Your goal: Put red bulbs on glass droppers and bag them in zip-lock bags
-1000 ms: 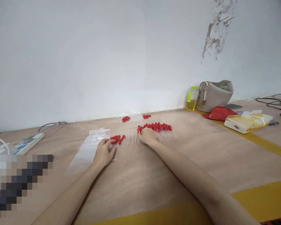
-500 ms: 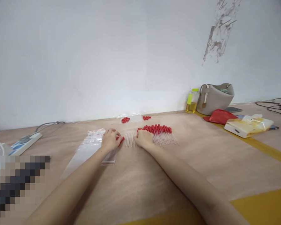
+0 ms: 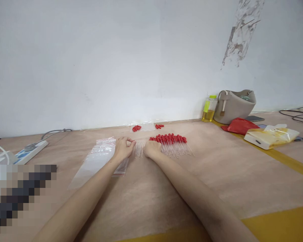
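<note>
My left hand (image 3: 123,148) lies over the edge of the clear zip bags, thumb and index finger pinched together at a small speck of red, apparently a rubber bulb mostly hidden by the fingers. My right hand (image 3: 152,148) is closed just to the right of it; whatever it holds is hidden behind the knuckles. Between the hands, bare glass dropper tubes (image 3: 139,150) lie side by side. Right of my right hand, several glass droppers with red rubber bulbs (image 3: 170,143) form a row, tips toward me.
Loose red bulbs (image 3: 136,128) lie on clear plastic by the wall. Zip bags (image 3: 93,164) lie at left, beyond them a power strip (image 3: 31,153). At right stand a bottle (image 3: 209,109), a grey bag (image 3: 234,107), a red pouch (image 3: 239,126) and a tissue pack (image 3: 271,136).
My left fingers have closed into a pinch, and the red bulb seen under them before is now nearly hidden. The right hand has shifted slightly left over the tubes. The view has moved slightly.
</note>
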Motion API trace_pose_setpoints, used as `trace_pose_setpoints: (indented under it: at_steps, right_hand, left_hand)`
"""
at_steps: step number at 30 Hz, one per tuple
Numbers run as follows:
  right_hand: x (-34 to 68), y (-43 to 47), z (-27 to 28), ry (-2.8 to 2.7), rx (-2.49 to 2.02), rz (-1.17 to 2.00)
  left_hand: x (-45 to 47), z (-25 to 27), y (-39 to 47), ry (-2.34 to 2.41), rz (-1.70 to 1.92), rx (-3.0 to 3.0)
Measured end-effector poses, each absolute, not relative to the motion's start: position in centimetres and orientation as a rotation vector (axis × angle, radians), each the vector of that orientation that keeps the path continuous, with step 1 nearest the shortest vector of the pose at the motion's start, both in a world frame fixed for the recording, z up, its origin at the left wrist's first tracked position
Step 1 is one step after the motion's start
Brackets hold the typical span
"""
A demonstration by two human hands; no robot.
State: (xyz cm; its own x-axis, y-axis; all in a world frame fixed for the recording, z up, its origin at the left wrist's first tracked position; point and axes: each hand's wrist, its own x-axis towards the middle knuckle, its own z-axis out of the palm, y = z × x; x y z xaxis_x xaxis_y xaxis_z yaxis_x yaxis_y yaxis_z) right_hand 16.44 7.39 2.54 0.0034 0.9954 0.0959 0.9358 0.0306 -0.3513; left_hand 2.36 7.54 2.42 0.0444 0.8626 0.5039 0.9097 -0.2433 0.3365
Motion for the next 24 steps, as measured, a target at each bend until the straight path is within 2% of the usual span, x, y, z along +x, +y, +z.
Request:
trace_pose_setpoints:
  at_steps: [3,6,12,18,24]
  right_hand:
    - [18.5,5.8,2.7,-1.99,-1.917,0.224]
    - [22.4,3.9,2.0,-2.015,-1.621,0.183]
    - [28.6,1.0,-0.6,-2.076,-1.131,0.081]
    - [28.0,-1.4,-1.1,-2.114,-1.046,0.04]
    - [27.1,-2.9,-1.2,-2.191,-0.986,0.009]
  left_hand:
    - [2.5,1.8,4.8,-1.814,-1.227,-2.459]
    - [2.9,0.5,2.1,-1.671,-1.555,-2.776]
    - [5.0,-0.3,-0.9,-1.804,-1.718,-3.149]
    - [6.0,-0.9,-1.9,-2.117,-1.991,-3.056]
    - [5.9,-1.3,-2.1,-2.085,-1.922,-3.002]
